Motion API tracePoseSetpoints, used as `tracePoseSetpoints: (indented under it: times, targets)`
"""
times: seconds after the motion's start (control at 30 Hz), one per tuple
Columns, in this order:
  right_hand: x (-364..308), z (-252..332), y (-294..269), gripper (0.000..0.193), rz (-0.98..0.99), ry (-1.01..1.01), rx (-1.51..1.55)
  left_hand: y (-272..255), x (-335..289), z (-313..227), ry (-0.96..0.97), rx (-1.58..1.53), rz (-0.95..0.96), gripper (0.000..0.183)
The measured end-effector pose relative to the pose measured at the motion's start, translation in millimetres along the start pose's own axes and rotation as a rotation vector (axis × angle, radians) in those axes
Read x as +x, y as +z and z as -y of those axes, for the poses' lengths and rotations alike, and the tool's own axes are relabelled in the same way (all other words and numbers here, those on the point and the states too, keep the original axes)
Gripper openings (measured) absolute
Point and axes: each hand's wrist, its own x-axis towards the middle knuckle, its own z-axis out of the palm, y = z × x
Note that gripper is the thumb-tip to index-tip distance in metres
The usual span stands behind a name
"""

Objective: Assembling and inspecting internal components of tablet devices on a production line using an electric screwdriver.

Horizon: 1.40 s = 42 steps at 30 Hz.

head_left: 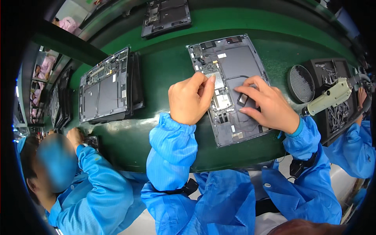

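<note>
- Head view, centre: 1 grey device chassis (244, 62), open, inside upward, lying at a slant on the green table (156, 90), under both hands; circuit board (221, 101) along its left part, dark flat panel on its right part.
- 1 small black block (243, 100), above the chassis, between thumb and fingers of the right hand.
- Right hand (274, 107): clamped on the block, thumb below, fingers above.
- Left hand (190, 98): thumb and forefinger together, close by a silver plate (213, 80) on the board; contact, or anything pinched, cannot be told.
- Blue sleeves on both of the person's arms.
- 1 round dish (290, 86), speckled inside, right of the chassis.
- 1 black tray (323, 127) of small metal parts, beside the dish.
- 1 pale green tool (331, 96), slanting across the tray.
- 1 stack of similar chassis (103, 90), left; 1 further chassis (166, 17), far side.
- 2 co-workers in blue, 1 at either side.
</note>
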Motion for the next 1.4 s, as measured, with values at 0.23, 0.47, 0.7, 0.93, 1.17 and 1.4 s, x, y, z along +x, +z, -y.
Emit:
tracePoseSetpoints:
  times: [0.23,0.47,0.7,0.93,1.17,1.4]
  targets:
    - [-1.7,-10.9,-5.0,0.026,-0.040,0.078,0.036,-2.0,0.2,-8.0,0.009,-0.096,0.104,0.018]
    - [0.1,-5.7,7.9,0.017,-0.187,0.059,0.456,-0.5,-2.5,-16.5,0.080,-0.394,0.535,0.020]
    - [-12.9,-4.5,-22.4,0.018,0.043,0.170,0.247,-1.9,-0.4,-9.4,-0.111,-0.499,0.431,0.016]
    - [-3.2,30.0,-11.4,0.027,0.226,-0.144,0.008,-6.0,-3.1,-5.0,-0.123,-0.610,0.481,0.021]
    - [-4.4,26.4,-13.4,0.021,0.202,-0.088,0.037,-7.9,-1.3,-10.2,-0.134,-0.620,0.547,0.022]
    - [-6.4,17.0,-11.5,0.018,0.074,-0.057,-0.034,-12.5,0.5,-12.3,-0.148,-0.664,0.526,0.018]
